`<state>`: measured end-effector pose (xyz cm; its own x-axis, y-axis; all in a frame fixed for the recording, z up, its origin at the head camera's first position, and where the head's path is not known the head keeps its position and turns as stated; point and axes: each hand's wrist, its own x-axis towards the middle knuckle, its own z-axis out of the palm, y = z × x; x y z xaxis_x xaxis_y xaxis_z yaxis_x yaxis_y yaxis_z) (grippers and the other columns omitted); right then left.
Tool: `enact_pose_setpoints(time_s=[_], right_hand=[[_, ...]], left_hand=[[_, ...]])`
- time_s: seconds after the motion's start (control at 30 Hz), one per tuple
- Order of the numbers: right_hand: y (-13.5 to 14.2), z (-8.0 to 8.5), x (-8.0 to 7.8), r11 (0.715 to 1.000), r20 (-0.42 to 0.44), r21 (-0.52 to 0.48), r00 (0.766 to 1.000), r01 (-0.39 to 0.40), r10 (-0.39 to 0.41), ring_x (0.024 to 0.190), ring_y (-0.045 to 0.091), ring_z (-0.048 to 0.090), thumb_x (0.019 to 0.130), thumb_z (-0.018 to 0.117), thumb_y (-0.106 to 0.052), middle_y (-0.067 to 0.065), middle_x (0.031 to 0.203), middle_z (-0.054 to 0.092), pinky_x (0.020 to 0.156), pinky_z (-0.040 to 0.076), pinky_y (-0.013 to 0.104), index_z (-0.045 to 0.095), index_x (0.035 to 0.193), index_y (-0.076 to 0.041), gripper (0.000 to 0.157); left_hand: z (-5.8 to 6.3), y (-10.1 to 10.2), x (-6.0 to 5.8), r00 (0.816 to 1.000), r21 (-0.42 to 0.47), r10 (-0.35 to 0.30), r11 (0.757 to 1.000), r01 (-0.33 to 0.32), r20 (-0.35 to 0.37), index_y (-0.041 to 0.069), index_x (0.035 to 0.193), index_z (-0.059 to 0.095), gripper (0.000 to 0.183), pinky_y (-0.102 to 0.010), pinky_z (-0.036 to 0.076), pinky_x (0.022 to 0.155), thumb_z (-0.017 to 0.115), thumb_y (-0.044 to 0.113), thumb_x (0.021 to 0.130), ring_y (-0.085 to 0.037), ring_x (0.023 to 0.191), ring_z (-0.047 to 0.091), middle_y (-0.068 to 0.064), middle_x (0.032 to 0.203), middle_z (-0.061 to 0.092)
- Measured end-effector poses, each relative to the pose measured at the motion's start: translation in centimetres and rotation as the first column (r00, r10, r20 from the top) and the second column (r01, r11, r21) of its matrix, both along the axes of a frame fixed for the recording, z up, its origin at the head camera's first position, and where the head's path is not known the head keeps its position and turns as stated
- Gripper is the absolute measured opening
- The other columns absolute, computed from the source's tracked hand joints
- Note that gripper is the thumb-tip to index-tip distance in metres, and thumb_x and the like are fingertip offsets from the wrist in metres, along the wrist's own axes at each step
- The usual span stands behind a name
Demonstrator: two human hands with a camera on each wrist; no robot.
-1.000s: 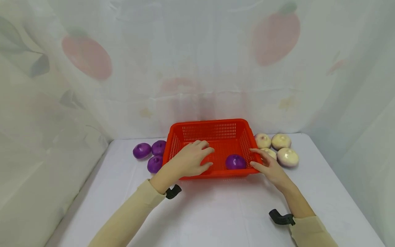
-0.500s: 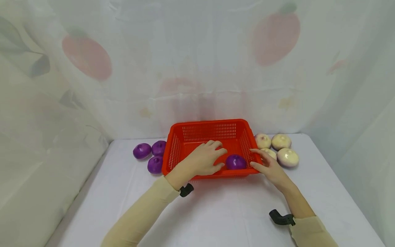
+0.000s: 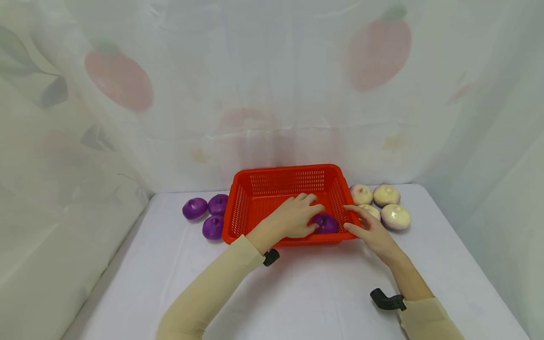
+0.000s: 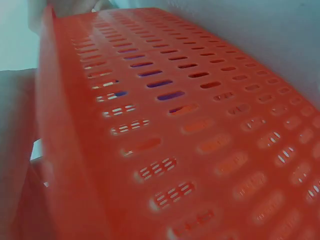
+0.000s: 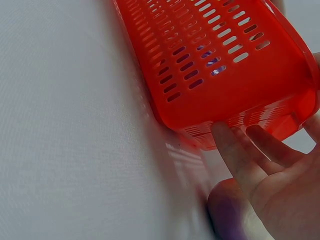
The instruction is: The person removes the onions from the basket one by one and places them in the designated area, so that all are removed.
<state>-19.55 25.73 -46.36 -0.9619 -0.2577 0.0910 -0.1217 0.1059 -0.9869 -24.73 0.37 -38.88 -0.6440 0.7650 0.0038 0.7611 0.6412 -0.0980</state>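
In the head view a red plastic basket [image 3: 289, 171] with slotted walls stands at the far side of the table. One shiny purple onion [image 3: 326, 224], flattened and round, lies in its front right corner. My left hand [image 3: 295, 217] is over the front rim, thumb and fingers spread at the onion's left side and partly covering it. My right hand [image 3: 374, 233] grips the basket's right end, thumb and a finger over the rim. In the right wrist view its other fingers [image 5: 232, 152] lie against the outer wall. The left wrist view mostly shows the basket's wall [image 4: 165, 130].
Several purple onions [image 3: 213, 227] sit left of the basket. To its right lie several pale, purple-sided bulbs [image 3: 395, 217], one partly behind the right hand. The white-covered table [image 3: 297, 293] ends at a white curtain [image 3: 272, 118] printed with fruit.
My left hand has moved right inside the basket, from its middle to the purple onion. The right hand, the basket and the onion have stayed in place.
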Motion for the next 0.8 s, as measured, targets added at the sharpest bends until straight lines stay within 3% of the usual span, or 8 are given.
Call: enact_pose_setpoints(time_s=[0.6, 0.8], right_hand=[[-0.1, 0.1, 0.1, 1.0, 0.009, 0.009, 1.0, 0.009, -0.009, 0.127, 0.036, 0.051, 0.101, 0.064, -0.016, 0.023, 0.149, 0.041, 0.091, 0.053, 0.023, 0.04, 0.15, -0.001, 0.056], [0.0, 0.2, -0.1, 1.0, 0.012, 0.017, 1.0, 0.016, -0.016, 0.13, 0.043, 0.048, 0.101, 0.064, -0.017, 0.023, 0.15, 0.04, 0.09, 0.054, 0.023, 0.042, 0.15, -0.003, 0.055]], left_hand=[[-1.5, 2.7, -2.1, 0.992, -0.055, 0.058, 0.997, -0.053, 0.113, 0.026, 0.144, 0.055, 0.061, -0.04, 0.049, 0.101, 0.071, 0.053, 0.091, -0.022, 0.125, 0.048, -0.002, 0.14, 0.05], [-2.0, 3.3, -2.3, 0.986, -0.06, 0.06, 0.997, -0.052, 0.157, 0.026, 0.146, 0.054, 0.066, -0.038, 0.049, 0.1, 0.073, 0.053, 0.089, -0.021, 0.124, 0.048, -0.001, 0.138, 0.05]])
